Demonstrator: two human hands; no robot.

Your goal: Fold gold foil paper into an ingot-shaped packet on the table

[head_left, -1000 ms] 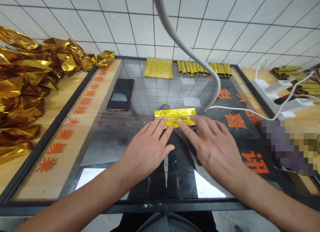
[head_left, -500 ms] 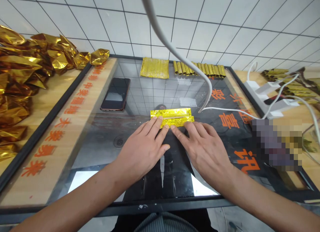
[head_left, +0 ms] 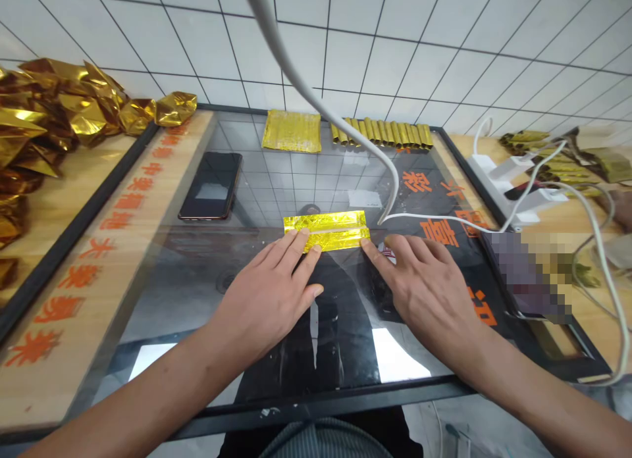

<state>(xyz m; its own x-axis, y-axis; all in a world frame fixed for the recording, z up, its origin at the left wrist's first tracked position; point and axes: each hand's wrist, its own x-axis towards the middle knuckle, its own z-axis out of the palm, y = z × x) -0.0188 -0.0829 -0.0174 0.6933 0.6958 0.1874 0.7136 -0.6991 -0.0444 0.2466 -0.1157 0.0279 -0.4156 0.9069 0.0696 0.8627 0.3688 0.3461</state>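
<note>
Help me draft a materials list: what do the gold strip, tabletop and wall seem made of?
Gold strip: probably foil or metallic paper, shiny, judging by its crinkled glints.
Wall: perhaps glazed ceramic tile, pale, with dark joint lines.
Tabletop: likely glass or clear plastic, glossy, since it mirrors the wall.

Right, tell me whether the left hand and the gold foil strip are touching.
Touching. The head view shows the left hand flat, with fingertips resting over the near left part of the gold foil strip.
</note>
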